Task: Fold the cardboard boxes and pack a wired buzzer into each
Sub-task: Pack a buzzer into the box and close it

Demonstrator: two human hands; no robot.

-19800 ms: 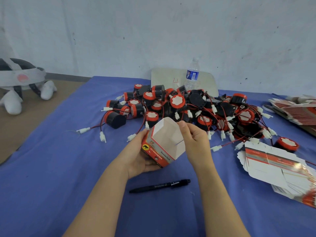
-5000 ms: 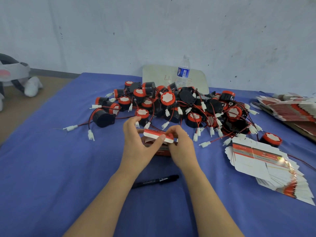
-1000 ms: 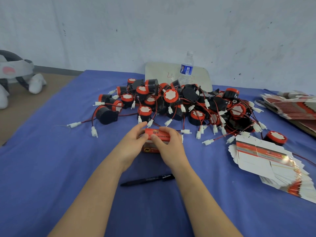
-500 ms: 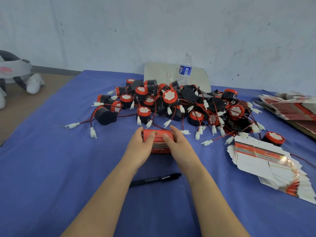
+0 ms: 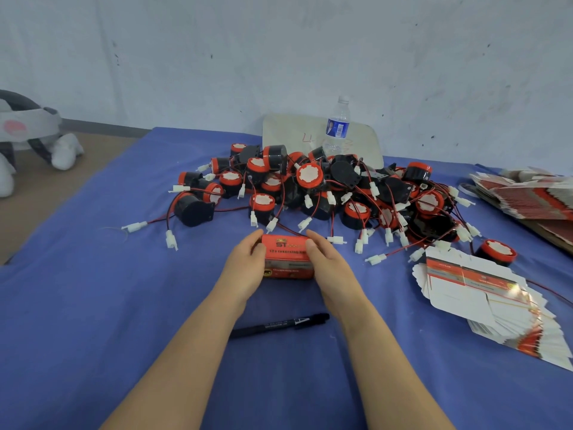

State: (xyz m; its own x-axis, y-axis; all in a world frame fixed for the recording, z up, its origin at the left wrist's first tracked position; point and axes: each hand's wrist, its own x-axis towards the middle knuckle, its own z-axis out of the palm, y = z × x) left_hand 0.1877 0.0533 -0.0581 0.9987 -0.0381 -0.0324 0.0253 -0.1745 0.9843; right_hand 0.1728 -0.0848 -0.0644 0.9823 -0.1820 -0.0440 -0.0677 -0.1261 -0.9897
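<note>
A closed red cardboard box point(image 5: 286, 257) sits on the blue table cloth point(image 5: 93, 305) between my hands. My left hand point(image 5: 246, 265) holds its left end and my right hand point(image 5: 328, 263) holds its right end, fingers wrapped onto the top. Behind the box lies a heap of black and red wired buzzers point(image 5: 316, 193) with white plugs. Flat unfolded boxes point(image 5: 483, 302) are fanned out at the right.
A black pen point(image 5: 279, 325) lies near my forearms. A water bottle point(image 5: 337, 125) stands in front of a white board at the back. Another stack of flat boxes point(image 5: 527, 193) lies at the far right. A white and grey headset point(image 5: 24, 135) is off the table at left.
Since a second ago the box's top has been shut, and both hands have settled at its two ends. The box rests on the cloth in the same spot.
</note>
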